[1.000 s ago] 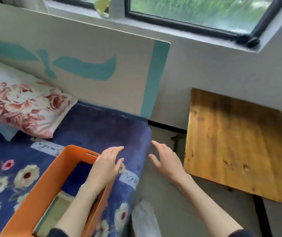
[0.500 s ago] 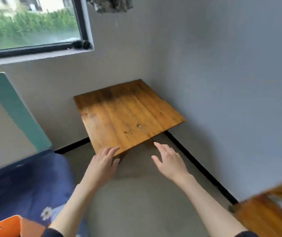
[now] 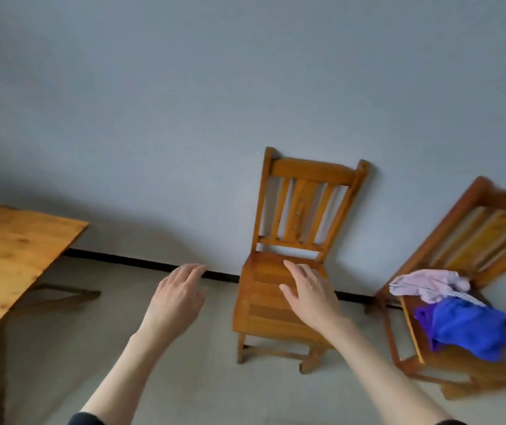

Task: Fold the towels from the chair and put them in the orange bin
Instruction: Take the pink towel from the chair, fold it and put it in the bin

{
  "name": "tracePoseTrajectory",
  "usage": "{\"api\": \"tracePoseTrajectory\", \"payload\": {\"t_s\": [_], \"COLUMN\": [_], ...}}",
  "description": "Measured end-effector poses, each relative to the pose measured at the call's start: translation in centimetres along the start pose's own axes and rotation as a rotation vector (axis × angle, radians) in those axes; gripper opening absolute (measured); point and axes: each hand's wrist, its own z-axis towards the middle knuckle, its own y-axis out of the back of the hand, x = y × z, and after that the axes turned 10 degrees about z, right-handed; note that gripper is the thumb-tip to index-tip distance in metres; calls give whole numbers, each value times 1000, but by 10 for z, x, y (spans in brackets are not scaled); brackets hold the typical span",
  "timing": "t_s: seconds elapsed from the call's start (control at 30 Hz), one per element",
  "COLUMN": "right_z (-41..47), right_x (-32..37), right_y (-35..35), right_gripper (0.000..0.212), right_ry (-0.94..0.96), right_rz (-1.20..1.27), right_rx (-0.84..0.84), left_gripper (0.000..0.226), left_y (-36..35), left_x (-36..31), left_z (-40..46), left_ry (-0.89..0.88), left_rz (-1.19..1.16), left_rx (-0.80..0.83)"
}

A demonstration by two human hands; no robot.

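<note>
Head view, hands: your left hand (image 3: 181,297) and right hand (image 3: 311,294) hang in the air ahead of you, fingers loosely straight, palms down, nothing in either grip, free for a pick-up.
Head view, towels: a pink towel (image 3: 429,283) and a blue towel (image 3: 466,328) lie crumpled and touching on the seat of the right chair (image 3: 475,228); the blue one spills toward the seat's front edge.
Head view, middle chair (image 3: 294,240): bare seat, back against the wall (image 3: 214,102); your right hand hovers in front of it.
Head view, desk (image 3: 9,256): far left, well apart from the towels.
Head view, orange bin: not in sight.
Head view, room: open floor (image 3: 202,378) lies between you and both chairs, so you likely need to swing right; mind the middle chair's corner beside the path.
</note>
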Motion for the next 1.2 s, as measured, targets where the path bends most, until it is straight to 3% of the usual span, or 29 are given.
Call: {"api": "tracePoseTrajectory", "payload": {"t_s": [0.27,0.5,0.97,1.2], "right_z": [-54,-79,-95,-72], "right_x": [-144,-259,-481,-622], "right_y": [68,107,179,193], "right_gripper": [53,46,52,52], "right_ry": [-334,-552,-843,-791], "right_rz": [-36,-16,62,163], "right_rx": [-198,-339,-277,-177], "left_gripper": [43,45,48,46], "left_y": [-49,-112,-234,-321], "left_x": [-167,-296,-530,-632], "left_z": [93,154,249,272], "left_ry": [-406,-603,-802,-595], "left_rz": [0,-44,8,-30], "left_rx": [70,187,522,685]}}
